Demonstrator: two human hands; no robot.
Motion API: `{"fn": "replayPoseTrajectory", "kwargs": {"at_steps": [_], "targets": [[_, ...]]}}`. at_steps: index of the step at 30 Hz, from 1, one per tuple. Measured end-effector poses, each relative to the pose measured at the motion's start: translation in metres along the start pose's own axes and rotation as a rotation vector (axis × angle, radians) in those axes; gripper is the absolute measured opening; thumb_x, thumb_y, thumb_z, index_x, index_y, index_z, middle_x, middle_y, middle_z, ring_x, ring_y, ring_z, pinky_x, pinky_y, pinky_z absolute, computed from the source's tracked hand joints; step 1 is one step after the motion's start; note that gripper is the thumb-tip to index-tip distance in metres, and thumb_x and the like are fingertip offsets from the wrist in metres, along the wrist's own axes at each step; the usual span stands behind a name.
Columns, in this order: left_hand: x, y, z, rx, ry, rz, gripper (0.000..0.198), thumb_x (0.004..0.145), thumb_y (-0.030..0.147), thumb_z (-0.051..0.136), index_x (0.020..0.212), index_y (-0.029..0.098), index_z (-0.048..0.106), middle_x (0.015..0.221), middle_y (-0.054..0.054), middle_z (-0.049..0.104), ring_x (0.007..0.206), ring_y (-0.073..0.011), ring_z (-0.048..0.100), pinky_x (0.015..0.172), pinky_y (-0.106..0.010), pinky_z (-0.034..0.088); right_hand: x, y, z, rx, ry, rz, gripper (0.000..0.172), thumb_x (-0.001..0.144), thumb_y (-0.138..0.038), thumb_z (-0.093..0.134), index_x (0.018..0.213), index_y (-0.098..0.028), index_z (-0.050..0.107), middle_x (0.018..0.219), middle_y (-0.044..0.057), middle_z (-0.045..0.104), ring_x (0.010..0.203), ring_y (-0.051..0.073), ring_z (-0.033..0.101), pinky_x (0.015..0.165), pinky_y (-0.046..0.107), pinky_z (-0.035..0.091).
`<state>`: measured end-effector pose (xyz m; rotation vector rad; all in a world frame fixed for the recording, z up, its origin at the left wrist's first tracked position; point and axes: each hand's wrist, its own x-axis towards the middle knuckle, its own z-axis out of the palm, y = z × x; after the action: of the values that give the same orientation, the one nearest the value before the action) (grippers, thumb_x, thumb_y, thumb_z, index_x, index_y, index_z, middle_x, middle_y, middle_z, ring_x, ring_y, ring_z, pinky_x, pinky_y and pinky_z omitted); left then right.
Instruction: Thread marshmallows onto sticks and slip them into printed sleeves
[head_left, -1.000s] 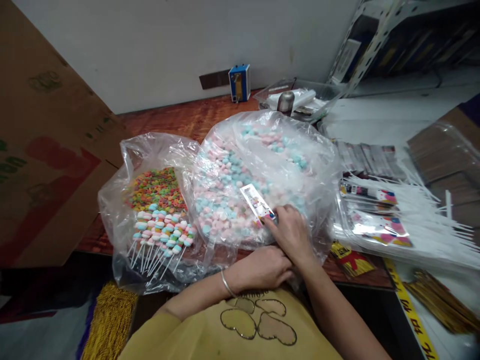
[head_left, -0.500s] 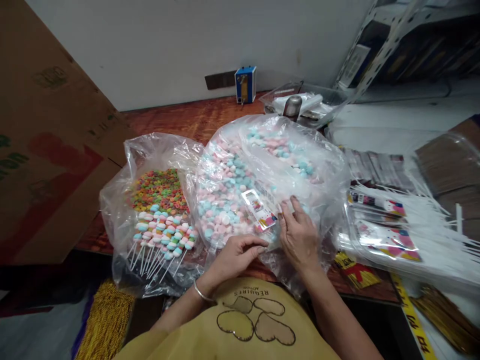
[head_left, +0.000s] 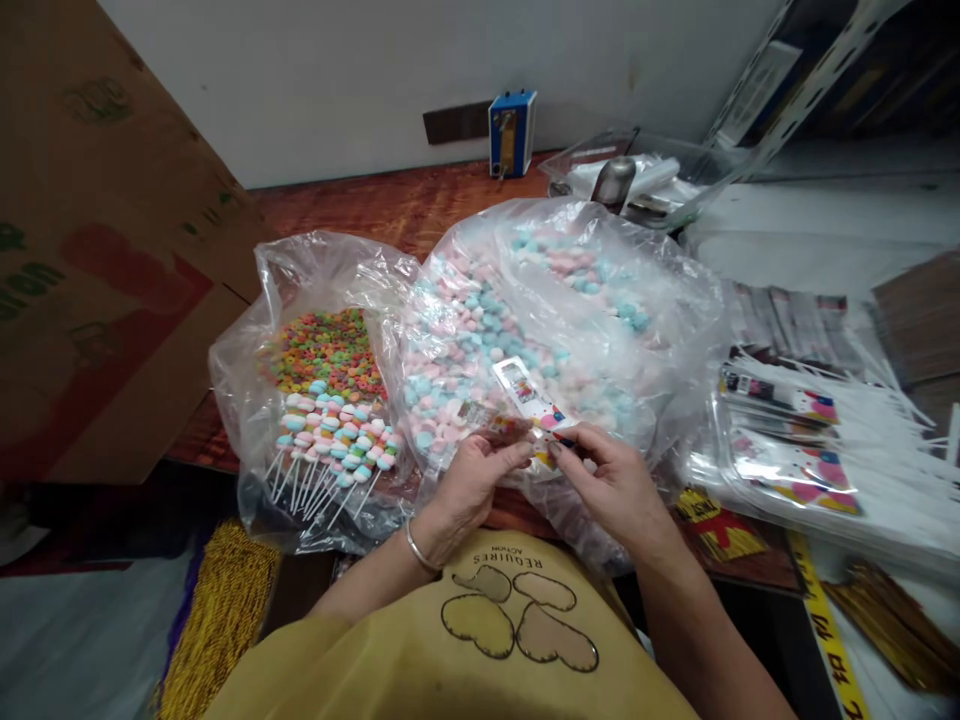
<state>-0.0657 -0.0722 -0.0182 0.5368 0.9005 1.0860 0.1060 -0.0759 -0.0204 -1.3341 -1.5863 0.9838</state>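
My left hand (head_left: pixel 476 485) and my right hand (head_left: pixel 615 485) meet at the front of a large clear plastic bag of pink, white and blue marshmallows (head_left: pixel 457 350). Between their fingertips is a small printed plastic bag (head_left: pixel 491 418), both hands pinching it. A second printed bag (head_left: pixel 525 390) with coloured dots lies on the marshmallow bag just beyond my fingers; its lower end is partly hidden. To the left, marshmallow skewers (head_left: pixel 337 435) on white sticks rest on another clear bag, beside many colourful ring-shaped pieces (head_left: pixel 322 350).
On the right a clear tray (head_left: pixel 750 490) holds printed bags and white sticks. At the back are a blue box-shaped device (head_left: pixel 513 135) and a clear bin (head_left: pixel 675 200) with a metal-topped item. A large cardboard box (head_left: pixel 112 280) stands left.
My right hand has lifted off the printed bag on the marshmallow bag and come together with my left. Both now pinch a small printed bag. The view has shifted slightly.
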Motion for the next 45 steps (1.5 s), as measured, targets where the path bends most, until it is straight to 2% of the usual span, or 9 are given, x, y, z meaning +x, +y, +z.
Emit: {"fn": "replayPoseTrajectory", "kwargs": {"at_steps": [3, 8, 15, 18, 21, 24, 27, 34, 45], "targets": [[0.0, -0.006, 0.001, -0.019, 0.134, 0.034, 0.035, 0.058, 0.036, 0.095, 0.079, 0.015, 0.077, 0.077, -0.003, 0.073, 0.069, -0.0111, 0.063, 0.072, -0.025, 0.05, -0.002, 0.001, 0.013, 0.105, 0.013, 0.031, 0.015, 0.09, -0.034, 0.068, 0.098, -0.022, 0.072, 0.093, 0.003, 0.071, 0.083, 0.019, 0.064, 0.072, 0.029, 0.047], [0.003, -0.019, -0.004, 0.024, 0.17, 0.097, 0.039, 0.054, 0.04, 0.097, 0.07, 0.014, 0.072, 0.065, 0.0, 0.067, 0.06, -0.0091, 0.057, 0.064, -0.024, 0.046, -0.008, 0.003, 0.032, 0.2, 0.104, 0.071, 0.018, 0.09, -0.036, 0.066, 0.081, -0.021, 0.066, 0.076, 0.0, 0.065, 0.075, 0.017, 0.058, 0.068, 0.027, 0.043], [0.005, -0.019, -0.008, -0.032, 0.125, 0.057, 0.048, 0.059, 0.052, 0.093, 0.066, 0.015, 0.063, 0.06, 0.003, 0.059, 0.057, -0.0083, 0.052, 0.061, -0.023, 0.043, -0.009, 0.002, 0.024, 0.096, 0.075, 0.017, 0.042, 0.095, -0.041, 0.06, 0.06, -0.02, 0.048, 0.059, -0.005, 0.039, 0.059, 0.012, 0.037, 0.055, 0.027, 0.029], [0.007, -0.014, -0.009, -0.072, 0.116, 0.025, 0.045, 0.057, 0.043, 0.096, 0.071, 0.015, 0.064, 0.062, 0.004, 0.058, 0.055, -0.007, 0.05, 0.057, -0.021, 0.04, -0.008, 0.004, 0.019, 0.046, 0.072, 0.001, 0.047, 0.095, -0.043, 0.061, 0.057, -0.02, 0.045, 0.058, -0.005, 0.037, 0.058, 0.012, 0.035, 0.055, 0.027, 0.027], [0.01, -0.013, -0.01, -0.191, 0.163, 0.048, 0.048, 0.05, 0.033, 0.1, 0.069, 0.015, 0.058, 0.061, 0.006, 0.054, 0.053, -0.0048, 0.045, 0.054, -0.019, 0.038, -0.01, 0.008, 0.017, 0.075, 0.11, 0.003, 0.041, 0.093, -0.046, 0.065, 0.063, -0.021, 0.054, 0.061, -0.004, 0.045, 0.061, 0.013, 0.044, 0.059, 0.027, 0.034], [0.012, -0.013, -0.011, -0.331, 0.216, 0.064, 0.051, 0.05, 0.032, 0.1, 0.071, 0.016, 0.058, 0.064, 0.007, 0.055, 0.055, -0.0044, 0.046, 0.056, -0.018, 0.04, -0.013, 0.007, 0.018, 0.13, 0.211, -0.044, 0.023, 0.092, -0.045, 0.069, 0.097, -0.023, 0.067, 0.086, 0.0, 0.062, 0.079, 0.018, 0.058, 0.075, 0.032, 0.047], [0.013, -0.012, -0.011, -0.377, 0.246, 0.108, 0.052, 0.048, 0.032, 0.101, 0.074, 0.017, 0.058, 0.066, 0.007, 0.056, 0.057, -0.0048, 0.047, 0.057, -0.018, 0.041, -0.017, 0.0, 0.019, 0.1, 0.285, -0.143, 0.028, 0.091, -0.04, 0.072, 0.115, -0.026, 0.065, 0.102, 0.003, 0.063, 0.089, 0.02, 0.062, 0.089, 0.039, 0.05], [0.014, -0.012, -0.013, -0.243, 0.241, 0.222, 0.051, 0.051, 0.04, 0.099, 0.074, 0.019, 0.06, 0.067, 0.006, 0.056, 0.059, -0.0063, 0.048, 0.059, -0.02, 0.043, -0.018, -0.019, 0.023, 0.001, 0.292, -0.207, 0.013, 0.094, -0.035, 0.068, 0.103, -0.026, 0.066, 0.113, 0.01, 0.065, 0.111, 0.026, 0.061, 0.098, 0.046, 0.051], [0.01, -0.019, -0.011, 0.027, 0.194, 0.323, 0.039, 0.06, 0.04, 0.095, 0.075, 0.019, 0.065, 0.067, 0.004, 0.063, 0.061, -0.0084, 0.055, 0.064, -0.022, 0.045, -0.012, -0.007, 0.044, 0.503, 0.097, 0.166, 0.027, 0.098, -0.046, 0.059, 0.103, -0.026, 0.077, 0.112, 0.006, 0.074, 0.115, 0.025, 0.066, 0.104, 0.045, 0.051]]}}
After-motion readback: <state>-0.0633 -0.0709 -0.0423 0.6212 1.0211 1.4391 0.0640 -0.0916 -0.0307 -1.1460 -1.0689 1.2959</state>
